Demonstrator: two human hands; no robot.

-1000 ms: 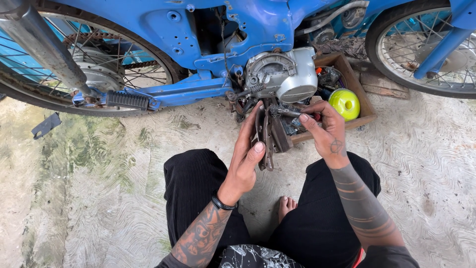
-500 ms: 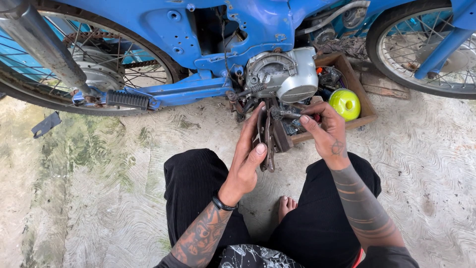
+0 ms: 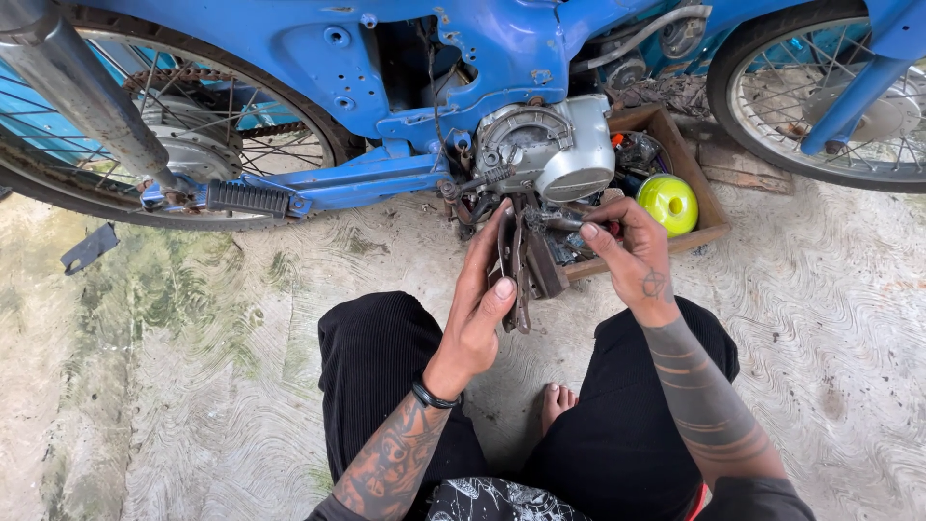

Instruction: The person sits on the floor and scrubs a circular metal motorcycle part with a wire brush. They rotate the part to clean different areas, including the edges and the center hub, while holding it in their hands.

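A blue motorbike point(image 3: 318, 68) stands on its side stand in front of me, its grey engine point(image 3: 550, 150) low in the middle. My left hand point(image 3: 482, 304) grips a rusty dark metal bracket point(image 3: 521, 265) that hangs below the engine, thumb pressed on its near face. My right hand point(image 3: 627, 251) pinches a small dark metal part point(image 3: 555, 220) at the top of that bracket, just under the engine case. What the fingertips hold exactly is too small to tell.
A wooden box point(image 3: 690, 183) of parts with a round yellow-green lid point(image 3: 667, 204) sits right of the engine. The footpeg point(image 3: 246, 198) and silver exhaust pipe point(image 3: 82, 92) are at left, with wheels on both sides. My knees in black trousers rest on rough concrete.
Almost nothing has moved; both hands stay at the bracket under the engine, the right fingers shifting only slightly.
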